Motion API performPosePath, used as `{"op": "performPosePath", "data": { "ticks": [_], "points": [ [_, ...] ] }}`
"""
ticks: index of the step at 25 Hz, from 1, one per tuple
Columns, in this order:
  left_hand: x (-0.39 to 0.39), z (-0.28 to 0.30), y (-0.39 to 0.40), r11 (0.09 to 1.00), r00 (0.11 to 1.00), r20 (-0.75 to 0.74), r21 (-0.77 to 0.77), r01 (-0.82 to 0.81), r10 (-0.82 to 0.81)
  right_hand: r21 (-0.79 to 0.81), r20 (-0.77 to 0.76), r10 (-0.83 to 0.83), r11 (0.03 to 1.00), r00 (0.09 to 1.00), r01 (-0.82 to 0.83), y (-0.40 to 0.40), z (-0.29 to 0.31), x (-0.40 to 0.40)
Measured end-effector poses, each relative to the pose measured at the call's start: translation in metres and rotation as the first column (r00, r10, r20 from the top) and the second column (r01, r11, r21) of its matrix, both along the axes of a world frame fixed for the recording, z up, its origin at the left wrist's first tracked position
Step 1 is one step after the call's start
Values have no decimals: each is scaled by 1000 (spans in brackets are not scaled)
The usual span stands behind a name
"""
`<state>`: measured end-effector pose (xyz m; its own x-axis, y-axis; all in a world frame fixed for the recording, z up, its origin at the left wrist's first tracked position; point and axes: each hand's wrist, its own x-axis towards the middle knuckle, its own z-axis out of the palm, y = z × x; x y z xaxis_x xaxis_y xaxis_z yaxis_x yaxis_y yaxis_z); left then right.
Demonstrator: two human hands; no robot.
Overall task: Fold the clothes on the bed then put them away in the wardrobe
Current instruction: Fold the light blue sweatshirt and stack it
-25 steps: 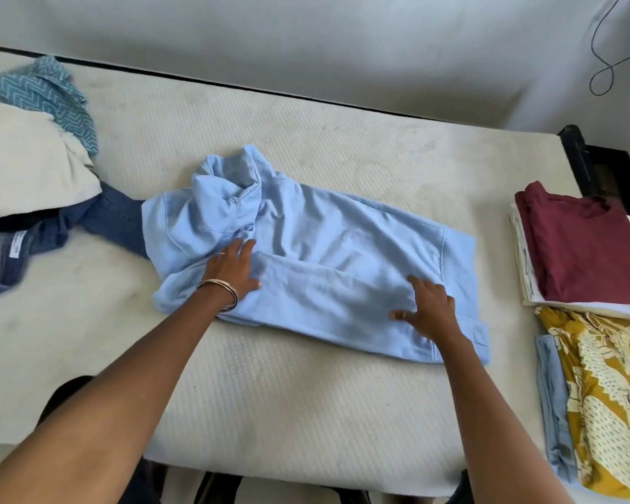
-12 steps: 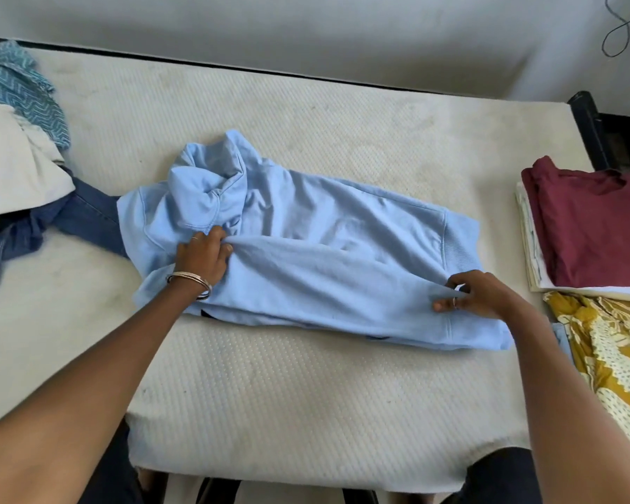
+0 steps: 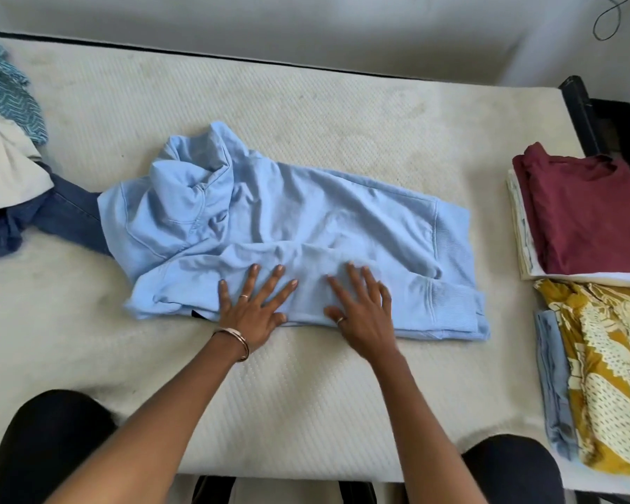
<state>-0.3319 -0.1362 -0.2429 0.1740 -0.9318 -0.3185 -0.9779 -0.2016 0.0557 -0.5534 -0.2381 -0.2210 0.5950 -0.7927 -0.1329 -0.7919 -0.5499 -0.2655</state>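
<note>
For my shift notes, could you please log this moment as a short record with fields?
garment in work: light blue hoodie, partly folded on the mattress
left hand: flat, fingers spread, pressing the hoodie
right hand: flat, pressing the hoodie
folded stacks: maroon shirt and yellow patterned garment, at right
unfolded pile: at left, with jeans

left hand (image 3: 251,311) pressing flat on light-blue hoodie (image 3: 306,220) | right hand (image 3: 360,311) lying flat beside it | hoodie lying half-folded on mattress (image 3: 306,394) | folded stacks (image 3: 590,220) sitting right | unfolded pile (image 3: 11,169), possibly jeans, lying left
</note>
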Motion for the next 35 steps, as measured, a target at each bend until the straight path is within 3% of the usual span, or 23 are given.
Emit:
{"op": "performPosePath", "data": {
  "ticks": [3, 5, 10, 12, 13, 14, 16, 17, 18, 20, 21, 23, 26, 28, 29, 31, 33, 35],
  "points": [
    [2, 5, -4, 990, 999, -34, 137, -20, 25, 3, -150, -183, 983, 972, 186, 3, -12, -69],
    [3, 11, -9, 985, 999, -48, 172, 6, 2, 13, -258, -351, 930, 900, 366, 4, -8, -100],
    [7, 34, -24, 965, 985, -170, 260, 21, 25, 72, -320, -612, 745, 723, 663, 9, 12, -24],
    [12, 51, -30, 971, 890, -390, 109, -212, 238, 98, -264, -499, 837, 825, 538, 18, 21, 14],
    [18, 58, -23, 893, 758, -541, -31, -450, 363, 109, -195, -382, 907, 903, 407, 23, 25, 31],
    [28, 65, -11, 715, 631, -642, -178, -676, 436, 130, -131, -276, 947, 952, 292, 27, 30, 47],
    [68, 68, 16, 341, 511, -681, -381, -859, 524, 192, -33, -134, 972, 990, 138, 28, 35, 76],
    [94, 69, 28, 192, 431, -672, -402, -895, 602, 201, 5, -80, 977, 997, 77, 26, 36, 90],
    [120, 74, 37, 76, 287, -655, -331, -941, 699, 202, 41, -36, 979, 999, 27, 21, 37, 103],
    [168, 76, 43, -58, 13, -609, -97, -994, 793, 208, 116, 4, 978, 993, -28, 10, 39, 127],
    [188, 73, 41, -37, -45, -634, 25, -999, 772, 223, 142, 12, 974, 990, -44, 5, 34, 136],
    [216, 64, 31, 116, -42, -747, 158, -981, 663, 215, 137, 31, 975, 990, -60, 0, 19, 149],
    [220, 47, 7, 162, -137, -851, 250, -955, 507, 184, 24, 85, 979, 996, -88, 4, -17, 149],
    [209, 54, -10, 198, -136, -859, 263, -944, 494, 147, -31, 43, 988, 999, -38, 4, -29, 145],
    [210, 53, -19, 168, -163, -854, 278, -946, 494, 154, -37, 30, 988, 999, -24, 3, -32, 147],
    [219, 61, -27, 59, -324, -875, 368, -928, 361, 176, -68, 29, 984, 997, -17, 3, -33, 151],
    [237, 77, -21, -84, -446, -894, 447, -890, -30, 193, -69, 24, 981, 997, -10, 3, -32, 153],
    [265, 91, -1, -158, -375, -845, 459, -874, -380, 242, -78, 13, 970, 997, 7, 1, -29, 153]
  ]
}}
